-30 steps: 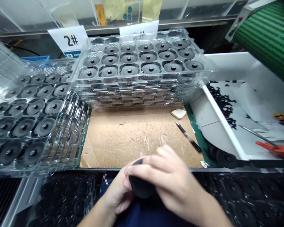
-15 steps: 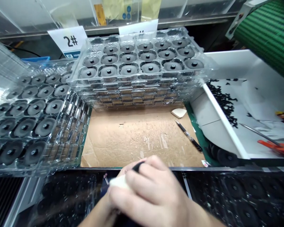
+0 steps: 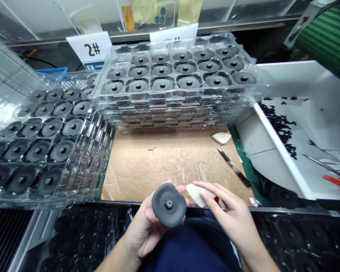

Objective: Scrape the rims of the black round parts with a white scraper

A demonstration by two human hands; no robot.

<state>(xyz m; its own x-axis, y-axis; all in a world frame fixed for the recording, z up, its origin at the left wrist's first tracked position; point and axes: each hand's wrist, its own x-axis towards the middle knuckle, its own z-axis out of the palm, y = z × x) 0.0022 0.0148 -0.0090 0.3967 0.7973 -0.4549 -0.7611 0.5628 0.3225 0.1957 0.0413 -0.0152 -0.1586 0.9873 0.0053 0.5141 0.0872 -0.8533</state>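
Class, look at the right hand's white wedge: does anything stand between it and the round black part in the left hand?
Only fingertips of the left hand, at the edge of the round black part facing the white wedge in the right hand. Nothing visible covers the part's camera-facing side.

1. We see a table (image 3: 247, 166) whose green top shows in strips beside a worn sheet of brown cardboard (image 3: 147, 170).
2. On the cardboard we find a pale wedge (image 3: 221, 138) near the far right corner, and a pen (image 3: 234, 167) lying aslant.
3. Along the back we have one stack of clear trays (image 3: 164, 118), at the left another stack (image 3: 86, 162).
4. At our right stands a white bin (image 3: 285, 153), dark discs (image 3: 285, 196) by its near corner.
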